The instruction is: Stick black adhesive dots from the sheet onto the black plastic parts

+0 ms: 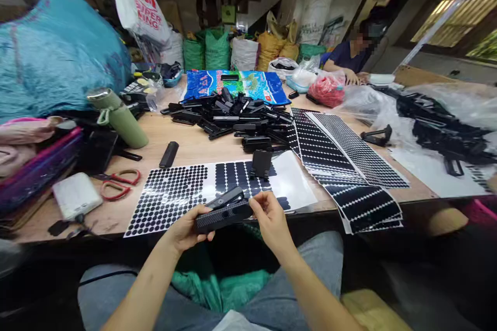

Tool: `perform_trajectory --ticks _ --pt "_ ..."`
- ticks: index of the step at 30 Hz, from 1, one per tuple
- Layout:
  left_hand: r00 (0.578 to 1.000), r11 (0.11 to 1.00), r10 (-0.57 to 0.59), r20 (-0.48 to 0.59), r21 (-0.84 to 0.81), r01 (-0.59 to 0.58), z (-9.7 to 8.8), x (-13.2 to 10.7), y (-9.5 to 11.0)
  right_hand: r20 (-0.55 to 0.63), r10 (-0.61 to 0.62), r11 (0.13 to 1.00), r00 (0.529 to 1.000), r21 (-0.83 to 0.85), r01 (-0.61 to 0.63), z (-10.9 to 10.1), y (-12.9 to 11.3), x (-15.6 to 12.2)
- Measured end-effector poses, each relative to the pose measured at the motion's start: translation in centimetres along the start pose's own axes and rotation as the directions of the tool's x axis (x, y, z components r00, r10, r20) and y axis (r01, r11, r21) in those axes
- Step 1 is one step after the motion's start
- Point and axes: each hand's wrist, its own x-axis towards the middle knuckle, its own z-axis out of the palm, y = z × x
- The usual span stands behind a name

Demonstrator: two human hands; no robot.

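Observation:
My left hand (191, 230) is closed round the near end of a black hinged plastic holder (223, 215), with its thumb on top. The holder is partly unfolded, one arm raised off the other, and has a ribbed texture. At its far end the fingertips of my right hand (269, 217) are pinched against it; whether a small piece is between them I cannot make out. Just beyond lies a sheet of round black stickers (173, 191), beside a sheet of oblong black stickers (229, 178). A small black stand (261, 164) sits on the latter.
A heap of black plastic holders (233, 116) covers the table's middle. Long sticker sheets (330, 150) overhang the front edge at right. To the left are red-handled scissors (120, 184), a white box (76, 195) and a green bottle (120, 119). Another person (351, 57) sits at the far right.

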Motion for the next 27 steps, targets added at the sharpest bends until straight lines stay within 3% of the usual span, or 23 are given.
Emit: perform_trajectory --ticks 6,11,14,17,19,20,23,27 --pt "0.999 0.999 0.023 -0.030 -0.034 -0.024 -2.2 -1.4 0.3 0.210 0.078 0.996 0.975 0.023 -0.084 2.2 0.5 1.0" --pt "0.996 0.996 0.093 -0.010 -0.014 -0.093 -2.9 -2.0 0.1 0.249 0.111 0.989 0.962 0.067 -0.132 3.1 0.2 0.5" --pt "0.988 0.987 0.152 -0.012 0.053 -0.151 -3.8 -3.5 0.1 0.306 0.142 0.986 0.941 0.045 -0.163 4.1 0.6 1.4" --pt "0.981 0.962 0.195 -0.026 0.200 -0.186 -4.4 -6.0 0.3 0.345 0.100 0.972 0.933 -0.234 -0.018 6.1 1.6 4.2" --pt "0.986 0.930 0.162 -0.037 0.341 -0.140 -4.0 -7.4 0.3 0.372 0.028 0.835 0.928 -0.519 0.184 7.9 2.2 6.4" --pt "0.989 0.909 0.133 -0.060 0.405 -0.098 -3.6 -7.8 0.1 0.388 0.013 0.780 0.922 -0.581 0.233 8.9 2.5 7.4" --pt "0.988 0.849 0.074 -0.135 0.528 0.009 -2.0 -8.0 -0.4 0.437 0.021 0.700 0.899 -0.649 0.299 11.5 2.9 9.1" --pt "0.990 0.805 0.138 -0.039 0.586 -0.089 -0.7 -6.9 -0.9 0.463 0.044 0.651 0.885 -0.686 0.326 13.5 3.2 9.7"
